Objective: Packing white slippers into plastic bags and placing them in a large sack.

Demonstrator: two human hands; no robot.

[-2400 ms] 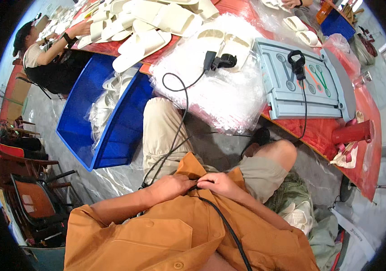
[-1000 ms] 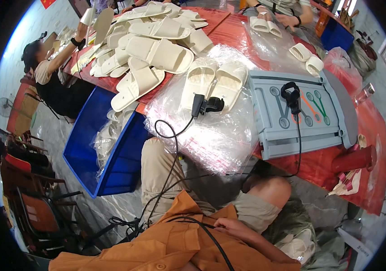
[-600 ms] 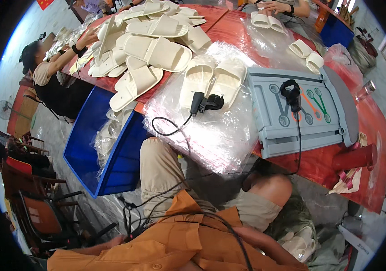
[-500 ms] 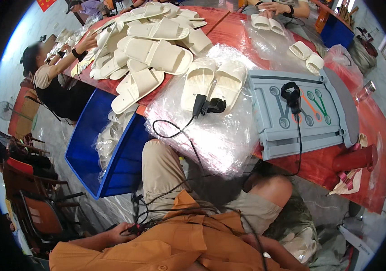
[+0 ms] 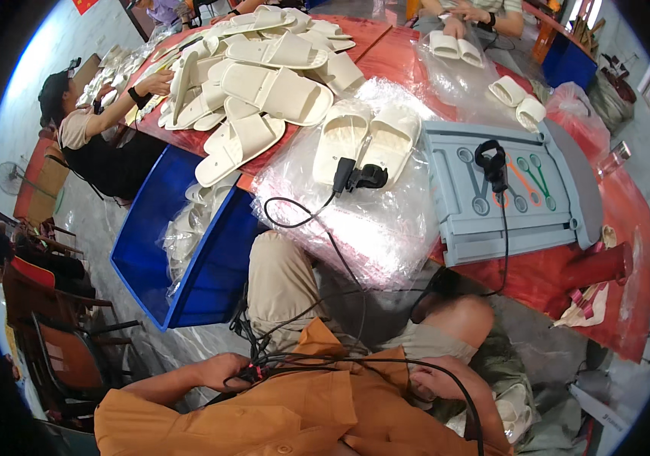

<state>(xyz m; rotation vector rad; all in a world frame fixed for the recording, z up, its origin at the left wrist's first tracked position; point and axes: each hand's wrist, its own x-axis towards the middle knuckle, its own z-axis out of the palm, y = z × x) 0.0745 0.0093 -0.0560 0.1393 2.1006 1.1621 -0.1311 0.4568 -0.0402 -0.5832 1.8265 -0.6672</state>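
Observation:
My left hand (image 5: pixel 224 372) is closed around a bundle of black cables (image 5: pixel 288 359) at my waist, on the left of my orange shirt. Beside the shirt's right edge, my right hand (image 5: pixel 433 378) rests low with its fingers curled; what they hold, if anything, is hidden. One cable passes close over it. On the table, a pair of cream slippers (image 5: pixel 341 137) in clear plastic lies on a stack of clear bags (image 5: pixel 370 235). A black clip-like device (image 5: pixel 363 177) with a cable rests against the slippers' near ends.
A heap of cream slippers (image 5: pixel 272 91) covers the red table's (image 5: pixel 385 45) left side. To the right lies a grey folding stool (image 5: pixel 454 228) carrying another black strapped device (image 5: pixel 491 163). A blue bin (image 5: pixel 211 266) stands left of my knee. Co-workers sit at the left and far side.
My left hand has moved up and right with the cables. My right hand has risen into clearer view. At the left, a co-worker's hand shifts beside the slipper heap.

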